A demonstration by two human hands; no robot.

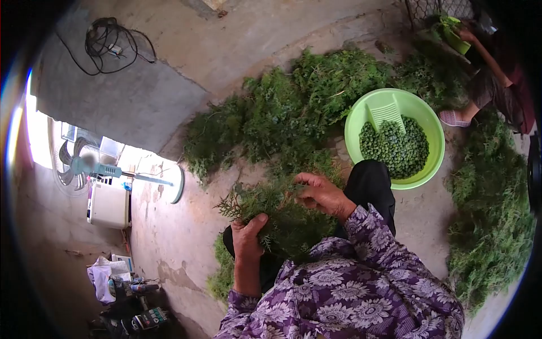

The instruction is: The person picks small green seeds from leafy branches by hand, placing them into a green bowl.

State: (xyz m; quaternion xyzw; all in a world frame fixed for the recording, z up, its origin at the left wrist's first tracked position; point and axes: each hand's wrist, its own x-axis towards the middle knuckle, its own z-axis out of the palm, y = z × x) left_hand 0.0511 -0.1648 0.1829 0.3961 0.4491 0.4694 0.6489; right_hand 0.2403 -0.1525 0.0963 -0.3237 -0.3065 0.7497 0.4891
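My left hand (pixel 247 236) is closed around a leafy evergreen branch (pixel 271 206), thumb on top, over my lap. At the right side of this branch is my right hand (pixel 324 195), its fingers curled and drawn together at the foliage. Whatever may be between those fingertips is too small to make out. Ahead to the right stands a light green plastic basin (pixel 436 133) with a ridged washboard part (pixel 385 108) inside. Many small round green berries (pixel 398 151) fill its lower part.
Heaps of cut branches (pixel 333 85) lie ahead, with more (pixel 491 226) to the right. Another person's hand (pixel 466 35) holds a green object at the upper right. A fan (pixel 175 183) stands on the left, and a coiled black cable (pixel 113 42) lies farther off.
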